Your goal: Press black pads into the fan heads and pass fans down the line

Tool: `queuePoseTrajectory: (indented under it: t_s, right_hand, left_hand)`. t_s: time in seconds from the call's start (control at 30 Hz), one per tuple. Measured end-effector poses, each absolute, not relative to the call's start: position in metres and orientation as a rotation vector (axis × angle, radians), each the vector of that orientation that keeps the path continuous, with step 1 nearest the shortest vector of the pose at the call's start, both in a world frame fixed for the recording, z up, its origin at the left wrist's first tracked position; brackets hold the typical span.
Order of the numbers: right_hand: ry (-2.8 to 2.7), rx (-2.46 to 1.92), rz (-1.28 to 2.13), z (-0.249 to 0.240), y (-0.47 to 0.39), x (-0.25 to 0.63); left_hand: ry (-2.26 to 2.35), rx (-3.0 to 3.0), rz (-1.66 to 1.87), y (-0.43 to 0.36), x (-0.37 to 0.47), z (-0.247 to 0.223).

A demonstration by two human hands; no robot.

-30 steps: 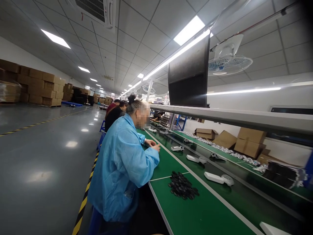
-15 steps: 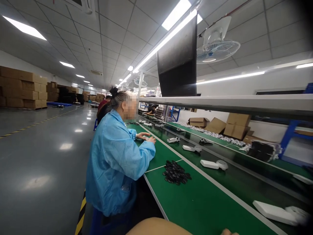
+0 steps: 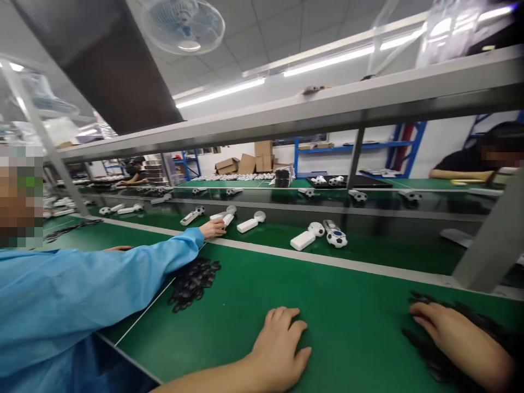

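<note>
My left hand (image 3: 282, 346) lies on the green table (image 3: 327, 305) with its fingers apart and nothing in it. On the right, my right hand (image 3: 460, 335) rests over a pile of black pieces (image 3: 426, 355); its fingertips are blurred against the pile, and whether they hold a piece is unclear. Beyond the pale strip, a white piece with a round ball-patterned end (image 3: 303, 240) lies on the belt beside another ball-ended piece (image 3: 335, 236).
At the left, a co-worker's blue sleeve (image 3: 135, 273) reaches across the table, the hand (image 3: 213, 228) at white pieces on the belt. Another black pile (image 3: 194, 284) lies nearby. A grey post (image 3: 491, 234) stands at the right under a long shelf (image 3: 286, 114).
The view has swung right and down, bringing both my hands into fuller sight. The co-worker's arm now stretches to the belt.
</note>
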State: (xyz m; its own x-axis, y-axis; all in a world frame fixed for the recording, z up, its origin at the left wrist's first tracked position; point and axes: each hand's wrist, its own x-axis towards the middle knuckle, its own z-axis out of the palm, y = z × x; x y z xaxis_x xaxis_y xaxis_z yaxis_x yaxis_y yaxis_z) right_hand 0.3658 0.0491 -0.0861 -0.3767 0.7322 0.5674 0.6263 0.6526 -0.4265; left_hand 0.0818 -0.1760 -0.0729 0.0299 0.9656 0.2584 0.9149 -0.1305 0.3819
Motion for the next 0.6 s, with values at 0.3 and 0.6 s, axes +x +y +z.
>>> queuePoseTrajectory:
  t_s: [0.3, 0.6]
  right_hand:
    - [-2.336, -1.26, 0.22, -0.082, 0.044, 0.37]
    - [-2.313, -1.516, 0.335, -0.073, 0.035, 0.371]
  left_hand:
    - [2.084, 2.211, 0.678, -0.103, 0.032, -0.044]
    - [2.707, 1.716, 0.545, 0.076, -0.1, -0.006]
